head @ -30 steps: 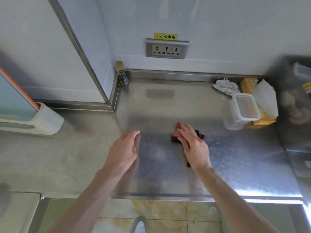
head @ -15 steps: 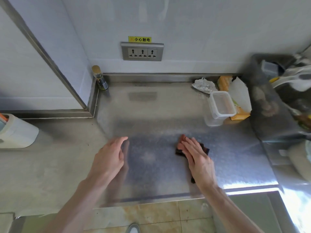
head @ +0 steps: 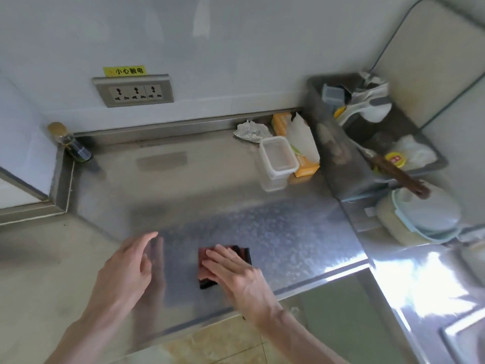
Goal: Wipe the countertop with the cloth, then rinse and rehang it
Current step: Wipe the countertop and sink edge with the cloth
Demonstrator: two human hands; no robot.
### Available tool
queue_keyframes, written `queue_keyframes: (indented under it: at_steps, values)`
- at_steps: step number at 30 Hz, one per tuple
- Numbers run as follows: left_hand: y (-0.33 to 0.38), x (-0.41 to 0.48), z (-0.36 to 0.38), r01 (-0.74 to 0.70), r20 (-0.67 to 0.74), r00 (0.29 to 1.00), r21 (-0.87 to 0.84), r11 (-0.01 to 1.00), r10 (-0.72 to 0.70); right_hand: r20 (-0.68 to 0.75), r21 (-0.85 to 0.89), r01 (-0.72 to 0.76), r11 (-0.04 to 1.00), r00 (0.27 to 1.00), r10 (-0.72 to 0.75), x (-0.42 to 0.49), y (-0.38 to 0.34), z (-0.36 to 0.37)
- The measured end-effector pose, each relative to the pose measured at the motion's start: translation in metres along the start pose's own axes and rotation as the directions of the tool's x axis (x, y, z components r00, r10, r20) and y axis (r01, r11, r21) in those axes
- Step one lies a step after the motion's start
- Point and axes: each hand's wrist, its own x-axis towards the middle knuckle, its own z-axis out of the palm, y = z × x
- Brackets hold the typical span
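My right hand (head: pixel 237 275) had slid the cloth (head: pixel 204 258) toward the surface's (head: pixel 236 200) near edge, fingers (head: pixel 221 256) flat; left hand (head: pixel 126 266) open, empty.

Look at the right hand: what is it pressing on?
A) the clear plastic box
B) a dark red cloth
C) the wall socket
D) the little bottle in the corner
B: the right hand lies flat, with its fingers straight, on top of the dark red cloth, which sits on the steel countertop.
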Motion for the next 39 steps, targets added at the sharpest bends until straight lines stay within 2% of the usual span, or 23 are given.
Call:
queue_keyframes:
  at_steps: [4, 6, 8, 11, 13, 17, 19, 21, 24, 27, 29, 33, 36, 39]
  values:
    - [0.022, 0.001, 0.017, -0.063, -0.006, 0.998, 0.033, 0.997, 0.063, -0.16, -0.037, -0.255, 0.966, 0.956, 0.246, 0.053, 0.057, -0.023]
    - [0.032, 0.002, 0.023, -0.102, -0.006, 0.995, 0.042, 0.994, 0.103, -0.171, -0.012, -0.333, 0.943, 0.93, 0.326, 0.059, 0.081, -0.039]
    - [0.043, 0.003, 0.029, -0.112, -0.003, 0.994, 0.047, 0.993, 0.113, -0.119, 0.007, -0.309, 0.951, 0.944, 0.307, 0.04, 0.081, -0.054]
    - [0.063, 0.001, 0.038, -0.132, -0.002, 0.991, 0.025, 0.991, 0.132, -0.019, 0.039, -0.136, 0.99, 0.99, 0.136, -0.034, 0.057, -0.066]
    - [0.076, -0.002, 0.043, -0.114, -0.01, 0.993, 0.013, 0.993, 0.114, 0.012, 0.06, -0.072, 0.996, 0.997, 0.071, -0.082, 0.051, -0.069]
    - [0.09, -0.011, 0.059, -0.122, -0.005, 0.992, 0.017, 0.992, 0.123, 0.048, 0.036, -0.054, 0.998, 0.997, 0.052, -0.107, 0.068, -0.082]
    - [0.094, -0.014, 0.07, -0.16, 0.01, 0.987, 0.04, 0.986, 0.159, 0.035, 0.013, -0.111, 0.994, 0.993, 0.111, -0.087, 0.079, -0.092]
    - [0.102, -0.017, 0.08, -0.172, 0.019, 0.985, 0.038, 0.984, 0.171, -0.027, 0.012, -0.256, 0.967, 0.966, 0.256, -0.063, 0.095, -0.099]
    - [0.117, -0.028, 0.089, -0.185, 0.021, 0.983, 0.032, 0.982, 0.184, -0.163, 0.042, -0.464, 0.885, 0.87, 0.465, -0.041, 0.116, -0.109]
    - [0.119, -0.036, 0.084, -0.173, 0.005, 0.985, 0.037, 0.984, 0.173, -0.263, 0.053, -0.577, 0.815, 0.779, 0.569, -0.051, 0.128, -0.127]
    - [0.116, -0.04, 0.076, -0.157, -0.031, 0.987, 0.036, 0.987, 0.159, -0.264, 0.06, -0.61, 0.79, 0.754, 0.602, -0.06, 0.13, -0.136]
    - [0.103, -0.044, 0.065, -0.158, -0.077, 0.984, 0.009, 0.987, 0.159, -0.239, 0.002, -0.546, 0.838, 0.813, 0.531, -0.039, 0.129, -0.119]
    - [0.098, -0.041, 0.059, -0.164, -0.104, 0.981, -0.008, 0.986, 0.162, -0.19, -0.024, -0.409, 0.912, 0.898, 0.398, -0.004, 0.116, -0.088]
    - [0.098, -0.026, 0.05, -0.117, -0.158, 0.981, -0.023, 0.993, 0.112, -0.137, -0.013, -0.281, 0.96, 0.951, 0.277, 0.009, 0.078, -0.042]
